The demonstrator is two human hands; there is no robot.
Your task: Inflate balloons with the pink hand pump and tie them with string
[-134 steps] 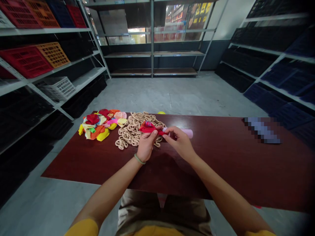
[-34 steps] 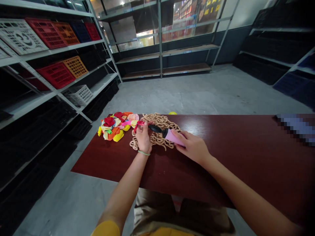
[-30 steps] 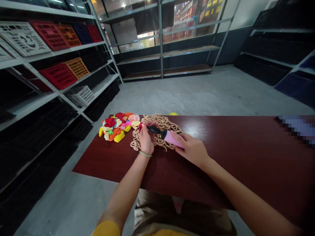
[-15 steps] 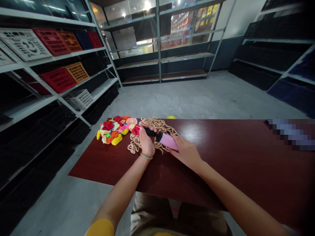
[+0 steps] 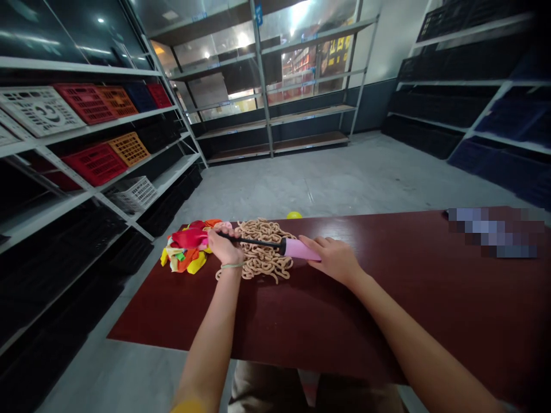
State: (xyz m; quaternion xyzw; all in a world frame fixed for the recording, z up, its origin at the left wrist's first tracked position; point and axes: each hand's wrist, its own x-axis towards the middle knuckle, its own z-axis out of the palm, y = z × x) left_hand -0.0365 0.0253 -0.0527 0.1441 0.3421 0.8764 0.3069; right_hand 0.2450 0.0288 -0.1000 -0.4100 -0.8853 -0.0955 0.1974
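Pump (image 5: 283, 246): above the worktop (image 5: 318, 321), near its far edge, long axis left to right. Left hand (image 5: 226, 248), nearer the balloon: fingers grasp the black rod (image 5: 258, 241). Red balloon (image 5: 189, 238): just beyond, toward the far left corner. Right hand (image 5: 338, 259): fingers clenched around the pink barrel (image 5: 301, 250). White crate (image 5: 136, 194), lower left shelf (image 5: 174, 169): contents not discernible.

2 hands (image 5: 338, 261), 1 pump (image 5: 301, 249), 1 table (image 5: 301, 327)
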